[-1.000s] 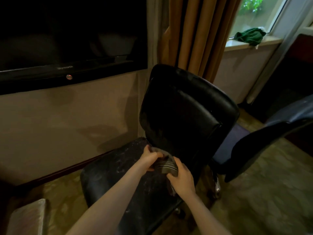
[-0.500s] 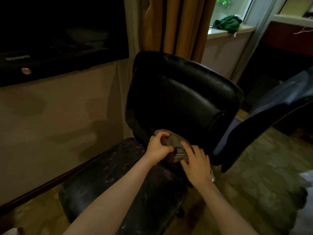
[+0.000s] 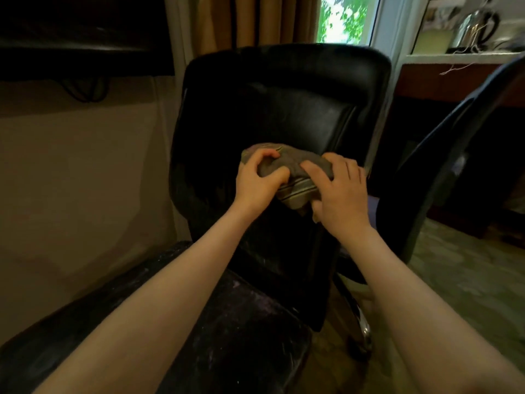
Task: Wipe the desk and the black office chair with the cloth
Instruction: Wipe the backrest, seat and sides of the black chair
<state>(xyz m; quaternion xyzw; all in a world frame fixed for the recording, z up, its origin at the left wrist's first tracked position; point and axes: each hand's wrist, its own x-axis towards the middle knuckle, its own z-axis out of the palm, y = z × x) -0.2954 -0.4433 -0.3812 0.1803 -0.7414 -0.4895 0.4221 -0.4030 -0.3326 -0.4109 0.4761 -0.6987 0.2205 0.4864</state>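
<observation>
The black office chair [image 3: 284,103] fills the middle of the view, its backrest facing me and its worn, speckled seat below. A bunched grey-brown striped cloth [image 3: 287,166] lies against the middle of the backrest. My left hand [image 3: 260,180] grips the cloth's left part with curled fingers. My right hand [image 3: 339,191] lies over the cloth's right part, its fingers curled onto it. Much of the cloth is hidden under both hands.
A second dark chair [image 3: 454,155] stands close on the right. A dark wooden desk [image 3: 443,81] with a kettle [image 3: 474,24] is at the back right. A beige wall [image 3: 79,172], brown curtain [image 3: 255,21] and window [image 3: 346,18] lie behind. Patterned carpet [image 3: 460,280] shows at the right.
Both hands with the cloth have moved up from the seat's back edge to the middle of the backrest. The view has swung right and closer to the chair.
</observation>
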